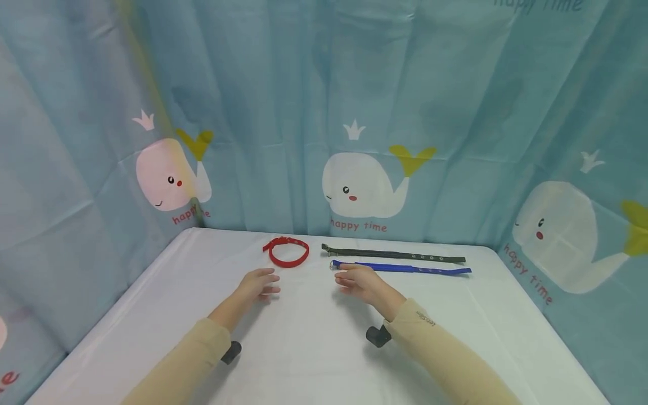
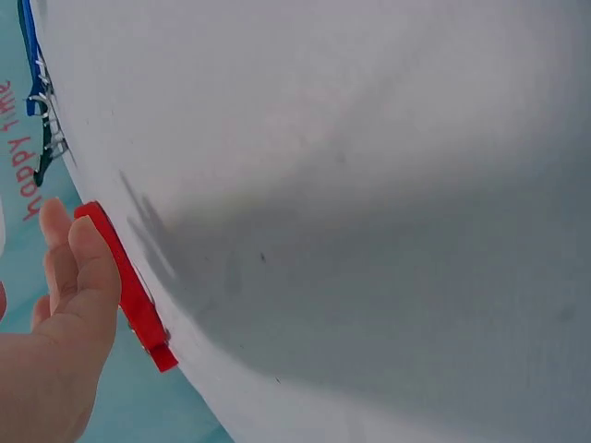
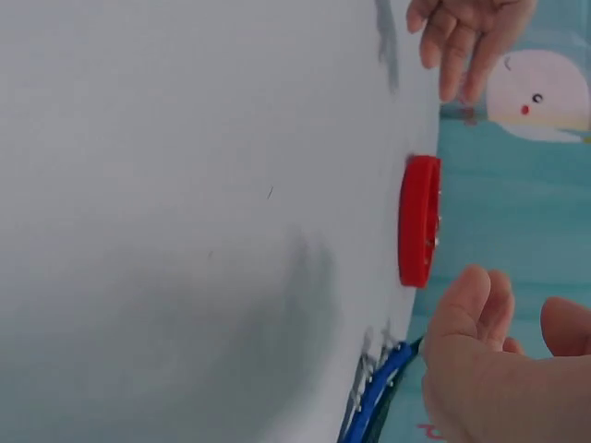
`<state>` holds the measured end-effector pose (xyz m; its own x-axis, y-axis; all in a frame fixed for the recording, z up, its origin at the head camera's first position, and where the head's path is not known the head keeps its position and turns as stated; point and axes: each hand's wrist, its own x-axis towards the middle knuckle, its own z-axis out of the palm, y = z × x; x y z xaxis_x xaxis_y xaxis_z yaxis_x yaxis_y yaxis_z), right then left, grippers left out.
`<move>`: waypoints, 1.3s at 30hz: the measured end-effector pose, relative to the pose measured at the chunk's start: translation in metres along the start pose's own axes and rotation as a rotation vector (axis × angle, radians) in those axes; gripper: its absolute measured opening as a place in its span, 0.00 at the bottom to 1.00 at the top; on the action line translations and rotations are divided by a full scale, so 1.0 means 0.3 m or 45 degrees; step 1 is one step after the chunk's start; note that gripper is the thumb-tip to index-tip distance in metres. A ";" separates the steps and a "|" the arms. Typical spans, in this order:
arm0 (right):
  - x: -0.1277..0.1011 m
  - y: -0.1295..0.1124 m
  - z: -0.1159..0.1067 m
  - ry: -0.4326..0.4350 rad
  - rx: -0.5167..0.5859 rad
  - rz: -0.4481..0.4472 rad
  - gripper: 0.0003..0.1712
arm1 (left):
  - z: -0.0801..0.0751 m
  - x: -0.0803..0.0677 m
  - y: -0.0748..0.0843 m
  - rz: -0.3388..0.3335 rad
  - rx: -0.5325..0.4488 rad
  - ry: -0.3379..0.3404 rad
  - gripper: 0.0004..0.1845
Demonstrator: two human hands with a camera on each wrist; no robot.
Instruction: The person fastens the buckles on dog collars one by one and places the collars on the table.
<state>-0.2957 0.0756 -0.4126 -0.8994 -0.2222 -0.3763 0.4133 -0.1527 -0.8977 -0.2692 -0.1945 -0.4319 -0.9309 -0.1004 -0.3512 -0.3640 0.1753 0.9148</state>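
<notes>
A red pet collar (image 1: 288, 264), fastened into a loop, stands on the white table toward the back. To its right, a dark green collar (image 1: 374, 253) and a blue collar (image 1: 392, 268) lie stretched out straight, buckle ends to the left. My left hand (image 1: 255, 286) hovers in front of the red collar, fingers relaxed and holding nothing. Near the blue collar's buckle is my right hand (image 1: 361, 283), its fingers loosely bent around nothing. In the right wrist view both the red collar (image 3: 414, 221) and the blue collar (image 3: 374, 397) lie beyond the fingers.
The white table (image 1: 304, 349) ends at a blue curtain (image 1: 273, 112) printed with whales, which hangs behind and along both sides. Small black devices (image 1: 378, 336) are strapped under the wrists, by the beige sleeves (image 1: 440, 349).
</notes>
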 end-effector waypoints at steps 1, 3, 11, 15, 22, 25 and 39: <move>-0.008 -0.004 -0.013 0.010 0.002 0.003 0.27 | 0.006 -0.003 0.001 0.005 0.008 -0.002 0.26; -0.025 -0.010 -0.038 0.036 -0.001 0.008 0.27 | 0.019 -0.009 0.002 0.009 0.014 -0.008 0.26; -0.052 -0.011 -0.148 0.115 -0.025 0.008 0.26 | 0.065 -0.034 -0.001 0.053 0.014 -0.056 0.26; -0.062 0.002 -0.199 0.127 -0.049 -0.006 0.27 | 0.087 -0.043 0.001 0.076 0.002 -0.085 0.26; -0.084 0.001 -0.274 0.157 -0.004 -0.010 0.29 | 0.138 -0.041 0.017 0.060 0.003 -0.074 0.25; -0.092 -0.008 -0.304 0.168 -0.002 -0.008 0.30 | 0.160 -0.037 0.021 0.048 0.000 -0.077 0.24; -0.139 -0.035 -0.402 0.213 0.007 -0.018 0.31 | 0.231 -0.038 0.054 0.026 0.004 -0.091 0.24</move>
<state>-0.2796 0.2025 -0.4152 -0.9160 -0.0566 -0.3971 0.4009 -0.1601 -0.9020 -0.2667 -0.1226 -0.4269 -0.9379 -0.0263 -0.3459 -0.3448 0.1797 0.9213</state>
